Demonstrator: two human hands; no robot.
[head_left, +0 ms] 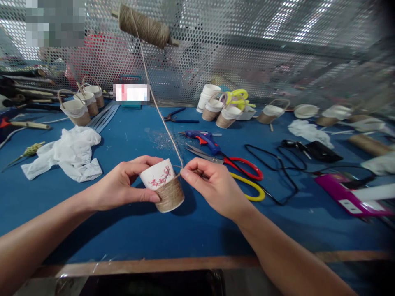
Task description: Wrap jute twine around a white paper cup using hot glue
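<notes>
My left hand (123,185) grips a small white paper cup (163,185) with pink flowers printed on it. The cup's lower half is wrapped in brown jute twine. My right hand (212,185) pinches the twine strand (163,123) right at the cup's side. The strand runs taut up to a twine spool (145,26) hanging on the perforated metal screen. Both hands hover just above the blue table (129,230), close to its front edge.
Red-handled (243,166) and yellow-handled scissors (249,187) lie just right of my right hand, a blue glue gun (203,137) behind them. Crumpled white plastic (68,154) lies left. Finished twine-wrapped cups stand at back left (82,107) and back centre (219,111). Black cables and a pink device (348,193) sit right.
</notes>
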